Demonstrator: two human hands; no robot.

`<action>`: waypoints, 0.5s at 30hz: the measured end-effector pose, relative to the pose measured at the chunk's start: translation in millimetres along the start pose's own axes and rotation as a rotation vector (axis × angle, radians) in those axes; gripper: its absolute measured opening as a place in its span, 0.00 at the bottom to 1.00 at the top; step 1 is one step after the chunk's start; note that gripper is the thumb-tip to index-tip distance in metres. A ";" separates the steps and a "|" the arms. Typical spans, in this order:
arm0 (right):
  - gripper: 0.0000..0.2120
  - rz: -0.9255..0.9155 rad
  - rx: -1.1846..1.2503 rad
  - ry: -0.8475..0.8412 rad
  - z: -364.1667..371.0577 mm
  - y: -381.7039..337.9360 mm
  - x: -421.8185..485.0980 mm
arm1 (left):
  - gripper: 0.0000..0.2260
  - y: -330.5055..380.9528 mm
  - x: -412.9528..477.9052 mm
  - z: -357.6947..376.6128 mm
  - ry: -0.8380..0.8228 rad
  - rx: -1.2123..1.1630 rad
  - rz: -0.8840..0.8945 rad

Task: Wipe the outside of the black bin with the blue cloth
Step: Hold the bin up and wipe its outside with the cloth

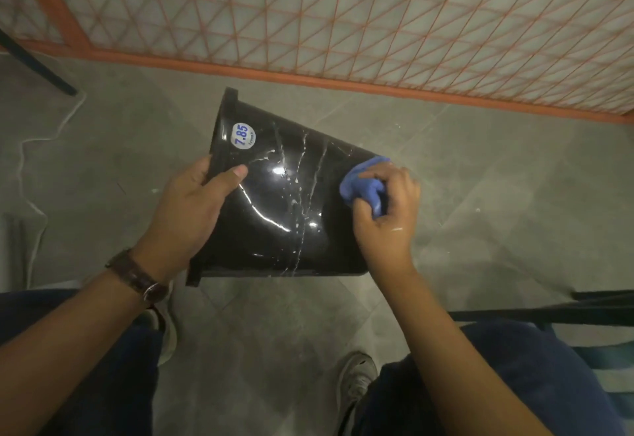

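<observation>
The black bin (274, 202) is held on its side above the floor, its rim to the left and its base to the right. White drip streaks and wet spots run across its glossy wall, and a round white price sticker sits near the rim. My left hand (192, 209) grips the rim, thumb on the outer wall. My right hand (387, 209) is closed on the bunched blue cloth (363, 185) and presses it against the wall close to the base.
An orange metal mesh fence (343, 23) runs across the back. A white cord (41, 137) trails over the grey tiled floor at left. A dark bar (549, 312) crosses at the right. My knees and shoes are below.
</observation>
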State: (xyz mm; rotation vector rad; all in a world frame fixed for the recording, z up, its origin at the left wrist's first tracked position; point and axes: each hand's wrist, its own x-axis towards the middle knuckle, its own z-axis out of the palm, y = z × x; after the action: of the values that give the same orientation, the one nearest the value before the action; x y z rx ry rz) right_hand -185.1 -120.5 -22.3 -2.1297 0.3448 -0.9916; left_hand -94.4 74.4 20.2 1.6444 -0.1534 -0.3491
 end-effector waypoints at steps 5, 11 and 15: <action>0.08 0.407 0.123 0.046 -2.8 2.3 11.2 | 0.13 1.3 -3.7 3.0 -0.041 -0.011 0.003; 0.14 0.014 0.091 -0.166 -0.4 -5.2 3.7 | 0.14 3.4 -4.6 0.3 -0.052 0.033 0.036; 0.12 0.273 0.045 0.116 -9.7 0.2 9.0 | 0.13 6.0 -5.9 -2.7 -0.116 0.058 0.031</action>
State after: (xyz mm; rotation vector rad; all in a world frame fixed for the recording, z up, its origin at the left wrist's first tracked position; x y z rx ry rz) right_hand -186.3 -130.2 -13.5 -1.9264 0.6464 -0.9543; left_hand -98.5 78.1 27.1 1.6775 -0.2782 -0.4205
